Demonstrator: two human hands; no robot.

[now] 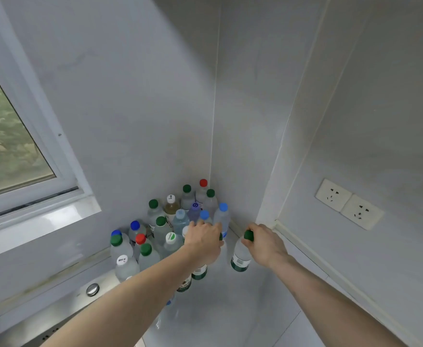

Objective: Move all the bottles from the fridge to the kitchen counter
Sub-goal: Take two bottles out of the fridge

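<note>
Both arms reach forward over the pale counter (243,304) toward its far corner, where a crowd of bottles (170,226) stands upright, packed close together against the two walls. Their caps are mixed — green, blue, red and white — and most bodies are clear. The right hand (264,244) curls round the neck of a green-capped bottle (241,256), its thumb and fingers closed just under the cap; this bottle is tilted a little and sits at the right edge of the cluster, slightly apart from the rest, with its base at or just above the counter — which of the two cannot be told. The left hand (204,242) lies knuckles-up over the near right part of the cluster, fingers bent downward over bottle tops; two green-labelled bottles (193,278) show beneath the wrist, but whether the fingers actually grip one is hidden by the hand itself. To the left, a window (10,136) with a white frame looks onto greenery, and below it a steel sink rim (62,314) with a round metal button (92,289) runs along the near left. On the right wall, a pair of white sockets (348,204) sits side by side, well apart from the bottles.
</note>
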